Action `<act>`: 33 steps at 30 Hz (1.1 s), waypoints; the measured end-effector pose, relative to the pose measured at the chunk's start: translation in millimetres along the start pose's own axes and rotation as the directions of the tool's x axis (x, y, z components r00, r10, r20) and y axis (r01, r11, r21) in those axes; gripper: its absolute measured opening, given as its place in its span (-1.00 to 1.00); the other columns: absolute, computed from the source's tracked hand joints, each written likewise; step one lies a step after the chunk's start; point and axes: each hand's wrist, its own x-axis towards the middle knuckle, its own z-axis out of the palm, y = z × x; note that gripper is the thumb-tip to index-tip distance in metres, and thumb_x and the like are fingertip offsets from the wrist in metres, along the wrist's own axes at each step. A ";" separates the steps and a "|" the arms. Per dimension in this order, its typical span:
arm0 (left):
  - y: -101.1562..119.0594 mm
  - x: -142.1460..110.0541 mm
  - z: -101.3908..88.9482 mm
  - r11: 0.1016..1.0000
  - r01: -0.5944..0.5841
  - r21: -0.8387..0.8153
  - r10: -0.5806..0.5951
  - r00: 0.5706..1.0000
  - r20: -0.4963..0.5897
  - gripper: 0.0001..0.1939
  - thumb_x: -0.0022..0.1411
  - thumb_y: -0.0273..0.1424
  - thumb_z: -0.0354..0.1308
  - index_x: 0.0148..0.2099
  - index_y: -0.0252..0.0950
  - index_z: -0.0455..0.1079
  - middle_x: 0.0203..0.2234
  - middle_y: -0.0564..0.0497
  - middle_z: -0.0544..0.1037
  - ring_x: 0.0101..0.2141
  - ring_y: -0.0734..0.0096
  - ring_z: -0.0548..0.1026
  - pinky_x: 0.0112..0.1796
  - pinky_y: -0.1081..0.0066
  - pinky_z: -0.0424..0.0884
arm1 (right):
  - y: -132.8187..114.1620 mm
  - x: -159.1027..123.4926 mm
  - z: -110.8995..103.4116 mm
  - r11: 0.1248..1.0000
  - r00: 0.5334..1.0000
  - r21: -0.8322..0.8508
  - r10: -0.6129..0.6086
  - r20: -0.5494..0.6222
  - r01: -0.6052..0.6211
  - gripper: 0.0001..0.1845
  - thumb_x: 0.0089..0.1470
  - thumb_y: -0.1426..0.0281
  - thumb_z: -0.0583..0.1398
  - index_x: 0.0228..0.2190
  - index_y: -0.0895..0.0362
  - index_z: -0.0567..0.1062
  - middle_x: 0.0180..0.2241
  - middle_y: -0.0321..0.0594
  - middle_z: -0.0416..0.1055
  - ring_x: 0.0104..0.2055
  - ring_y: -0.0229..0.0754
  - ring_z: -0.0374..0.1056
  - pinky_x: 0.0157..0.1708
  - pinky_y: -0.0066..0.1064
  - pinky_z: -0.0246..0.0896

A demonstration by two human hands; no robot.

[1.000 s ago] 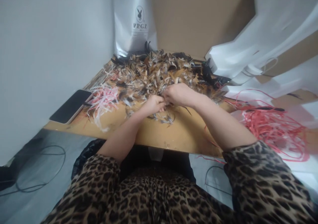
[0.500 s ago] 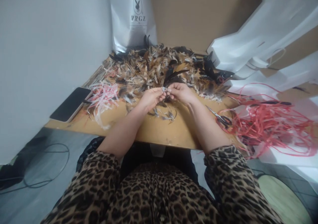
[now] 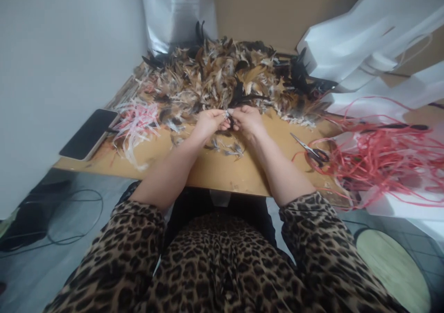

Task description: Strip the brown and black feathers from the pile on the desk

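My left hand (image 3: 209, 122) and my right hand (image 3: 247, 118) meet over the wooden table (image 3: 222, 172), fingertips pinched together on a small pale feather (image 3: 228, 114). Just behind them lies a big heap of brown, tan and black feathers (image 3: 225, 74). A few loose feathers (image 3: 229, 148) lie on the table under my wrists. Both forearms are bare, with leopard-print sleeves near the table's front edge.
Scissors (image 3: 311, 150) lie right of my right arm, beside a tangle of red strips (image 3: 381, 155). Pink and white strips (image 3: 137, 123) and a dark phone (image 3: 88, 133) are at the left. A silver bag (image 3: 180, 12) stands behind; white bags (image 3: 367, 44) at the right.
My hands have lifted slightly out of the feather heap and now pinch one small feather between them. The view tipped down and right, showing the scissors.
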 end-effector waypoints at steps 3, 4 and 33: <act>-0.8 -0.6 0.1 0.999 0.036 -0.009 -0.035 0.999 0.028 -0.90 0.10 -0.49 0.25 -0.39 -0.45 0.41 -0.62 0.05 0.48 -0.65 0.69 0.42 -0.53 0.64 0.38 | 6.3 2.9 -2.0 0.997 0.997 -0.047 -0.064 -0.041 0.062 -0.60 -0.21 0.29 0.38 -0.62 0.11 0.24 -0.77 -0.49 0.15 -0.76 -0.46 0.03 -0.80 -0.57 -0.06; -0.2 -1.1 0.0 0.999 0.052 -0.012 -0.052 0.998 0.041 -0.90 0.10 -0.49 0.24 -0.38 -0.45 0.41 -0.62 0.05 0.48 -0.64 0.68 0.43 -0.52 0.65 0.38 | 7.1 3.4 -3.7 0.995 0.996 -0.065 -0.080 -0.039 0.077 -0.61 -0.19 0.29 0.37 -0.62 0.11 0.23 -0.76 -0.49 0.14 -0.76 -0.45 0.03 -0.79 -0.57 -0.05; 5.6 -1.1 -12.2 0.908 -0.363 0.209 0.317 0.922 0.225 -0.77 0.02 -0.24 0.31 -0.39 -0.32 0.51 -0.45 -0.01 0.55 -0.57 0.62 0.43 -0.59 0.60 0.26 | -14.8 -8.2 -22.0 0.979 0.963 -0.094 0.196 0.182 -0.181 -0.62 -0.15 0.41 0.34 -0.63 0.13 0.20 -0.78 -0.49 0.09 -0.75 -0.51 -0.12 -0.77 -0.60 -0.18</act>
